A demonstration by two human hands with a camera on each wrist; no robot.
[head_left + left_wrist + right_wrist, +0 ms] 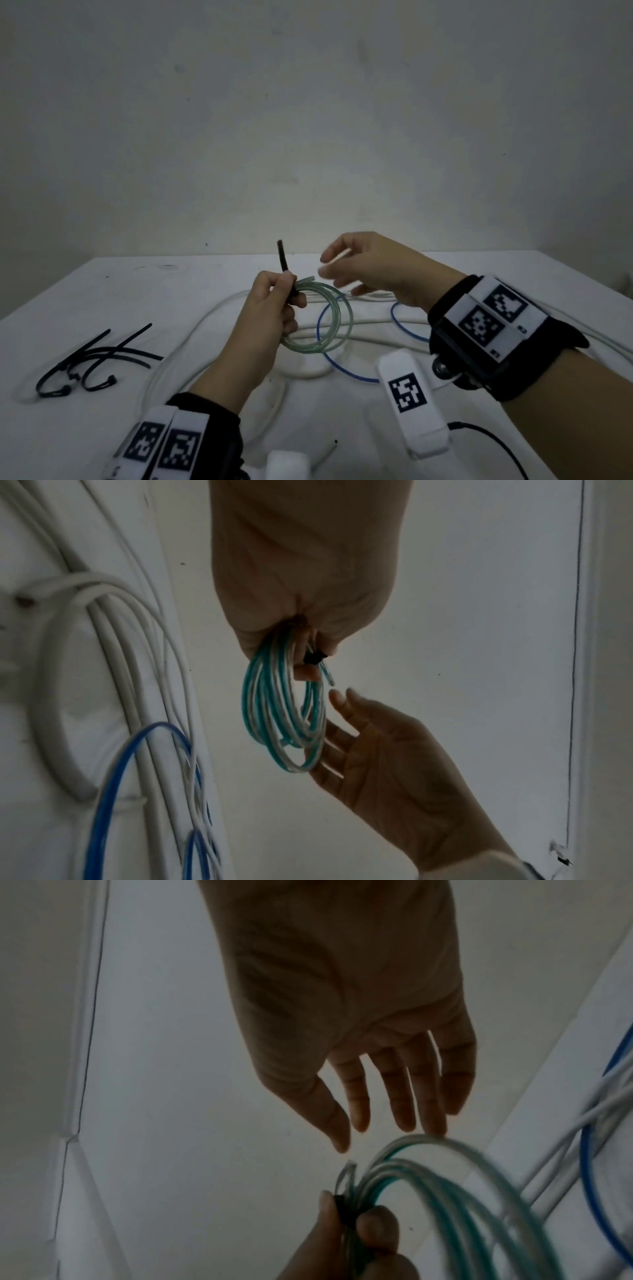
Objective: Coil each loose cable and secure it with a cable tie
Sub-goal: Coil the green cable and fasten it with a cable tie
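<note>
My left hand (274, 301) pinches the springy, light coil (322, 318) at its tie (286, 270); right hand (370, 267) hovers, fingers apart. I'd grip beside the tie.

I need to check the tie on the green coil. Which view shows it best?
The head view: the black cable tie stands up clear from the left hand against the green coil. The left wrist view shows only its head; the right wrist view, a dark sliver between fingers.
</note>
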